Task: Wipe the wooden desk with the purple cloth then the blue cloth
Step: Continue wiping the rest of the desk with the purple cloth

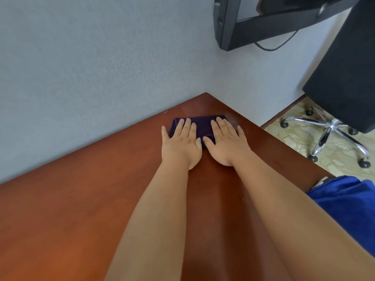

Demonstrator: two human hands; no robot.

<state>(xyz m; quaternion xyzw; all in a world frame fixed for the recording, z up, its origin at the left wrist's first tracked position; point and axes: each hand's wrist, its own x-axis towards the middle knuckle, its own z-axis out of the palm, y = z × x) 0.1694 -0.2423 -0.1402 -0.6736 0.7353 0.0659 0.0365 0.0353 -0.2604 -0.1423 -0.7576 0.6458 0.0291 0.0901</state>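
Two bare forearms are stretched across the wooden desk; blue cloth is seen at its near right edge. Farther out, near the far corner, the purple cloth is pressed flat under left hand and right hand, fingers straight, nothing gripped

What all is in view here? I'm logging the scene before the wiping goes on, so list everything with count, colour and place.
desk: one, reddish-brown wood, fills the lower frame, its corner against the wall
purple cloth: one, dark purple, folded, near the desk's far corner
blue cloth: one, bright blue, at the desk's right edge
chair: one, black seat, chrome wheeled base, on the floor at right
monitor: one, black, top right
wall: grey, behind the desk
left hand: flat, pressing the purple cloth
right hand: flat, pressing the purple cloth
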